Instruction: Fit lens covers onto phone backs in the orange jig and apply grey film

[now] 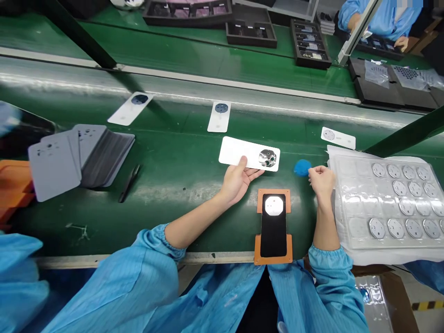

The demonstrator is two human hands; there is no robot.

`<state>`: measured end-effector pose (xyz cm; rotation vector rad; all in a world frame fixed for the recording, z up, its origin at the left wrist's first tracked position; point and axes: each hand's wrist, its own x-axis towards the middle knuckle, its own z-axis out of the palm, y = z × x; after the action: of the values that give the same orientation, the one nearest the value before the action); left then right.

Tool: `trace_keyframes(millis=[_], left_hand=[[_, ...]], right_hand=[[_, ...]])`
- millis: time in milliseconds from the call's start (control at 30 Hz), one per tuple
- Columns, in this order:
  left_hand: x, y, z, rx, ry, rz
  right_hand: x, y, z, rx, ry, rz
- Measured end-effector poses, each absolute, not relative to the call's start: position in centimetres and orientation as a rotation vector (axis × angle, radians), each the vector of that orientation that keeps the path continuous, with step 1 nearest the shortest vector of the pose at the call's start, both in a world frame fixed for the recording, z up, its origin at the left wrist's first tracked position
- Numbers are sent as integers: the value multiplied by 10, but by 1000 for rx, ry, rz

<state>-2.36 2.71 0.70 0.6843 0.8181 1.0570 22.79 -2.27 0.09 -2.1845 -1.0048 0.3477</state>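
Two hands in view: the left hand [237, 179] holds the white cover plate [239, 151] by its near edge, long axis left-right, lens ring [268, 158] rightward. The right hand [321, 180], just right of it, pinches a blue piece [301, 167].

Bright overhead light, glare streaks on belt [104, 88] (far edge), blurred bowed corners

The one view comes from a camera on the person's head, looking forward and down across a green belt [173, 152] that runs left to right. It sits close: the left hand [237, 180], holding a white panel [243, 152], and the right hand [322, 181] lie mid-picture. Black trays [251, 30] and a co-worker's sleeve [381, 18] line the top edge.
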Motion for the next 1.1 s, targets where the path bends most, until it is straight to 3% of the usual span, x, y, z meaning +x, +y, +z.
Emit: trace_keyframes(millis=[200, 367, 567, 1100], left_hand=[[-38, 24, 20, 918, 820, 1042], [-64, -9, 28, 1977, 631, 822], [-69, -54, 11, 2886, 379, 805], [-62, -56, -7, 2967, 446, 827]], right_hand=[[223, -39, 16, -2130, -1068, 192], [180, -87, 45, -1518, -1704, 227], [171, -131, 17, -1244, -2249, 20], [184, -136, 3, -1219, -2386, 46]])
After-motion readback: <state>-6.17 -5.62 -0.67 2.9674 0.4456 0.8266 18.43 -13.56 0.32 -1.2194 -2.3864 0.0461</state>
